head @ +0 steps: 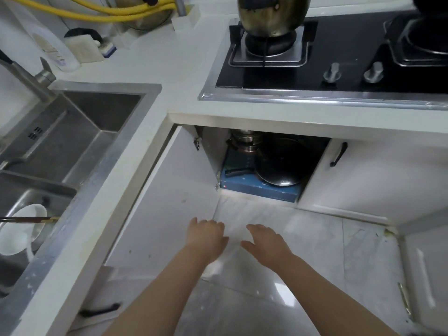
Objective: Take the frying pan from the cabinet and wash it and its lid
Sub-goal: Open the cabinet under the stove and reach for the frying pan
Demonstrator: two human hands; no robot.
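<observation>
The cabinet under the hob stands with its left door swung wide. Inside, a dark frying pan with a glass lid rests on a blue box, its black handle pointing left. Stacked steel pots sit behind it. My left hand and my right hand reach forward side by side above the floor, below the cabinet opening. Both have relaxed, spread fingers and hold nothing. Neither touches the pan.
A steel double sink lies at the left, holding a white bowl and chopsticks. The faucet and a detergent bottle stand behind it. A kettle sits on the black hob. The right cabinet door is closed.
</observation>
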